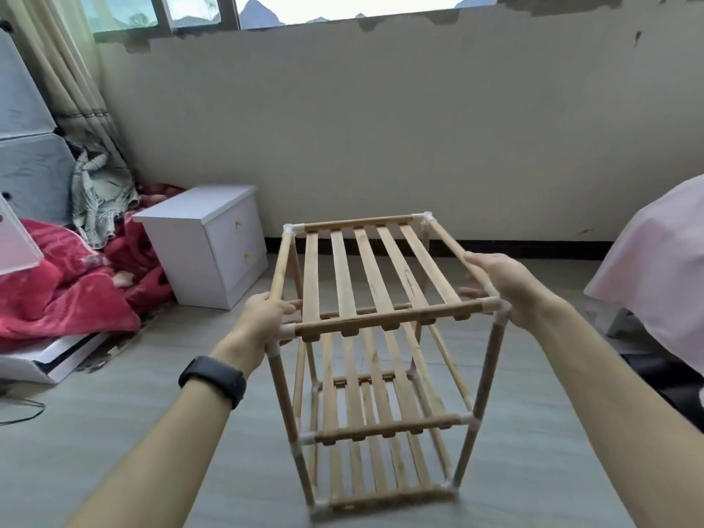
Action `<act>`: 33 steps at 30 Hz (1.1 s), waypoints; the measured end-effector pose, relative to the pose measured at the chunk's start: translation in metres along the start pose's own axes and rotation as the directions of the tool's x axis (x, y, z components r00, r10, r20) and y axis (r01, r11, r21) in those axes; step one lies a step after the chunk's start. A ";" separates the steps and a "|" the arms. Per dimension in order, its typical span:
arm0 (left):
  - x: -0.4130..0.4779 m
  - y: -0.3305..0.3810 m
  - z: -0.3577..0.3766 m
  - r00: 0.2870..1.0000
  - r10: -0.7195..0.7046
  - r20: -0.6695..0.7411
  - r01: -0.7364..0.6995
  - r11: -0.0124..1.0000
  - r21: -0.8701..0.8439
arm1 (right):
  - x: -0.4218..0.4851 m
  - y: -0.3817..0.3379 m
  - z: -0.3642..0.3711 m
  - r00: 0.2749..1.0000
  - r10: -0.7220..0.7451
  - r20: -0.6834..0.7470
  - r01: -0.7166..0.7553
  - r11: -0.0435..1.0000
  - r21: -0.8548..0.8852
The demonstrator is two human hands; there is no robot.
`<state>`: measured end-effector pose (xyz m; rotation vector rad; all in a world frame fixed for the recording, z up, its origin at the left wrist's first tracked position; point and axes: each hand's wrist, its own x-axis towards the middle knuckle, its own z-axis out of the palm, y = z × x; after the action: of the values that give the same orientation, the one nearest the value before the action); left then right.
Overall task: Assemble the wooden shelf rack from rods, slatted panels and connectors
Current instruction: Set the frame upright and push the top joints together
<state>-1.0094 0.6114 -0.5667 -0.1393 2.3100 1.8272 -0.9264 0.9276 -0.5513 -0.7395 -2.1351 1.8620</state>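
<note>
The rack [381, 430] stands upright on the floor [533, 470], three tiers high, and looks all but complete. What seems left is to seat the top panel [365, 268] and check that the frame is true.

The left hand [266, 318] has its fingers [286, 308] curled round the near end of the left rod [282, 257], just behind the corner connector [286, 331]. The right hand [510, 287] grips the right rod [444, 236] at its near end, fingers [476, 261] laid over the top and the thumb beneath. Both hands hold firmly; neither is slack.

To do this well:
- Press straight down, both hands together. An uneven push would probably rack the frame sideways.
- Hold close to the connectors, as now. Force in the middle of a rod would likely bend it and not drive the joint home.
- Then press on the two far corners [426, 217], which no hand reaches at present.
- Rock the frame gently. If a foot lifts, a joint lower down is probably not fully in.
- Whether the plugs are fully seated cannot be told from here, so feel each one.
</note>
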 end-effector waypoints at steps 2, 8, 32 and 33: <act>0.002 0.002 0.002 1.000 0.005 0.010 -0.005 1.000 -0.004 | 0.005 0.002 -0.010 0.987 0.094 0.128 -0.112 0.984 0.140; 0.019 -0.001 -0.004 0.999 -0.017 0.031 0.020 0.996 -0.091 | 0.006 0.012 0.004 0.989 0.115 0.088 -0.127 0.980 0.155; -0.016 -0.001 0.068 0.858 0.409 0.312 -0.496 0.498 0.711 | -0.073 0.045 0.083 0.982 -0.018 0.188 -0.028 0.970 0.241; -0.015 -0.001 0.061 0.842 0.420 0.339 -0.528 0.508 0.681 | -0.069 0.046 0.077 0.986 -0.040 0.163 0.010 0.984 0.180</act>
<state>-0.9893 0.6700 -0.5786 0.8011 2.9724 0.7645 -0.8934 0.8300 -0.5987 -0.5337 -2.0234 2.1348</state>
